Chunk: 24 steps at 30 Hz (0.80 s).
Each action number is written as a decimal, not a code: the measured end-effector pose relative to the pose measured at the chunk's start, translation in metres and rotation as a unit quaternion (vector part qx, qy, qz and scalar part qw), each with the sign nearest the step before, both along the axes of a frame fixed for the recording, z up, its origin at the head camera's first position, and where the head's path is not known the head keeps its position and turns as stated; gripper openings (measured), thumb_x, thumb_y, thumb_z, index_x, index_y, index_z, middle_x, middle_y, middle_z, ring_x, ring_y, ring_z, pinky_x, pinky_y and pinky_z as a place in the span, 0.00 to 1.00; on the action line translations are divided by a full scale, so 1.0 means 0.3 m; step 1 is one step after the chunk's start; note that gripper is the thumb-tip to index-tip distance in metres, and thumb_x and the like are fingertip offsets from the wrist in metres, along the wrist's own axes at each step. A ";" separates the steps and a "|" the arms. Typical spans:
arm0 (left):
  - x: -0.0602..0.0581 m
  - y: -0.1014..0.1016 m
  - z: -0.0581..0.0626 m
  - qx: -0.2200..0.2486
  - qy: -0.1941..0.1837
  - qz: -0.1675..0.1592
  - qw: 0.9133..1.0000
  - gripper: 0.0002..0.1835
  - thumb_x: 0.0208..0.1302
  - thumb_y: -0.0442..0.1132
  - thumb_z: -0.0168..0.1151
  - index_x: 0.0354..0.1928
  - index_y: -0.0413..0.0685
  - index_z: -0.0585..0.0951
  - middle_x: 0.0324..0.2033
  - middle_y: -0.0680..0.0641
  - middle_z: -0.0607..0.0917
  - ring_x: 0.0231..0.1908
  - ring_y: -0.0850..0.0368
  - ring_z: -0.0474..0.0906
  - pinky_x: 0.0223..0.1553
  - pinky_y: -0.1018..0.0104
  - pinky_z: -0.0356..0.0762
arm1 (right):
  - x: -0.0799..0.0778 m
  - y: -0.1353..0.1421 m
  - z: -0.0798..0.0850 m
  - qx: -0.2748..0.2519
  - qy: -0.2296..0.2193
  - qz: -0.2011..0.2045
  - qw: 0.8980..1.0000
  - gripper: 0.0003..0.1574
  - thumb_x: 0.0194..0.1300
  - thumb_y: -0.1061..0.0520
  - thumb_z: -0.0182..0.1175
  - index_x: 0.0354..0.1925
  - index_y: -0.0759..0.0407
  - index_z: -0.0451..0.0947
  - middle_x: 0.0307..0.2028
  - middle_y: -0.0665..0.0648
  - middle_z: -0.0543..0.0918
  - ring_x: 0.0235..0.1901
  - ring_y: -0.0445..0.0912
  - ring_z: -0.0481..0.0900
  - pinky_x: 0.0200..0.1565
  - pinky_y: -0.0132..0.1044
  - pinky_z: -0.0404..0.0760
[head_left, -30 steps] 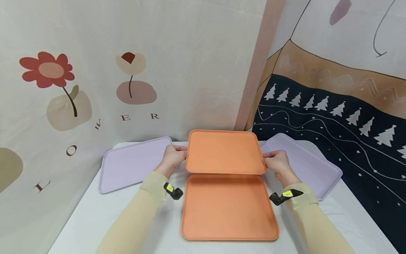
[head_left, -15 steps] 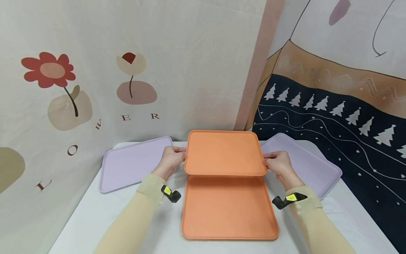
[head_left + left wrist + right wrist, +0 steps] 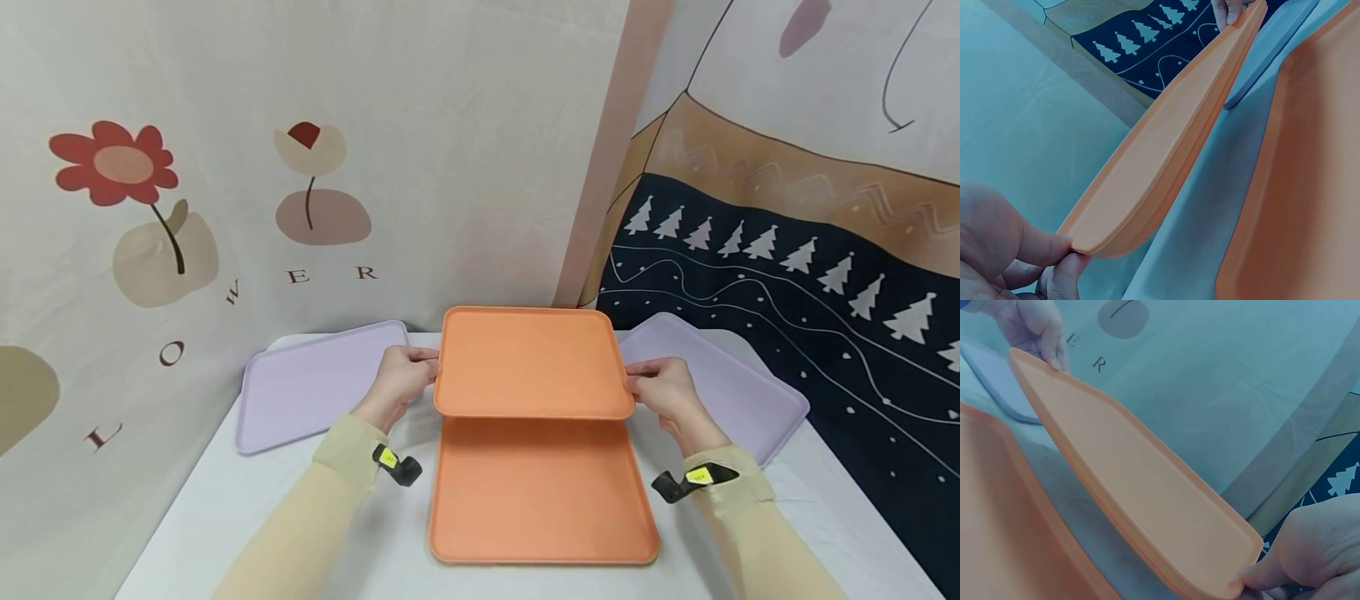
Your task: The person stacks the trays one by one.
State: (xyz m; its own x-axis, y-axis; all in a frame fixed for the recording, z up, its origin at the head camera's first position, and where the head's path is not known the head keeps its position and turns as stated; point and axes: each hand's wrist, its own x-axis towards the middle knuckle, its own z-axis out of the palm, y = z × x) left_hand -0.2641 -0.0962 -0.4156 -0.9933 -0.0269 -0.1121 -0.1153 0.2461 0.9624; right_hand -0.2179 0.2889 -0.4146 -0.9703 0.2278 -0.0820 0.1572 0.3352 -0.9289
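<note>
Both hands hold an orange rectangular tray (image 3: 534, 362) up off the table, tilted, at the back middle. Its left short edge is pinched between the thumb and fingers of my left hand (image 3: 397, 382). On the opposite edge, my right hand (image 3: 671, 398) grips the rim in the same way. Seen from the right wrist, the side of the raised tray (image 3: 1135, 481) shows layered lines along its rim. A larger-looking orange tray (image 3: 543, 500) lies flat on the table in front, its back edge hidden by the raised one.
A lavender tray (image 3: 307, 387) lies at an angle on the left of the white table (image 3: 195, 517). Another lavender tray (image 3: 738, 392) is at the right, partly behind the right hand. Printed cloth (image 3: 420, 167) hangs behind the table.
The raised orange tray has come slightly nearer to me and looks a little larger. Both wrists have shifted slightly outward with it. The other trays stay put.
</note>
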 end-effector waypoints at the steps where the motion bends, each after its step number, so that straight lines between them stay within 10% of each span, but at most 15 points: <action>1: 0.002 -0.001 0.000 0.000 0.000 0.000 1.000 0.15 0.70 0.27 0.59 0.55 0.26 0.84 0.52 0.34 0.85 0.48 0.48 0.86 0.58 0.53 0.84 | 0.004 -0.001 0.003 0.002 0.000 0.001 1.000 0.18 0.68 0.71 0.60 0.54 0.81 0.80 0.44 0.69 0.83 0.32 0.44 0.85 0.36 0.32 0.88; 24: 0.060 -0.014 0.034 0.025 -0.003 -0.004 1.000 0.15 0.69 0.25 0.59 0.55 0.26 0.84 0.47 0.37 0.87 0.47 0.51 0.86 0.56 0.56 0.85 | 0.065 0.006 0.041 0.009 0.003 0.009 1.000 0.20 0.69 0.71 0.60 0.56 0.81 0.79 0.42 0.67 0.84 0.33 0.44 0.85 0.38 0.33 0.88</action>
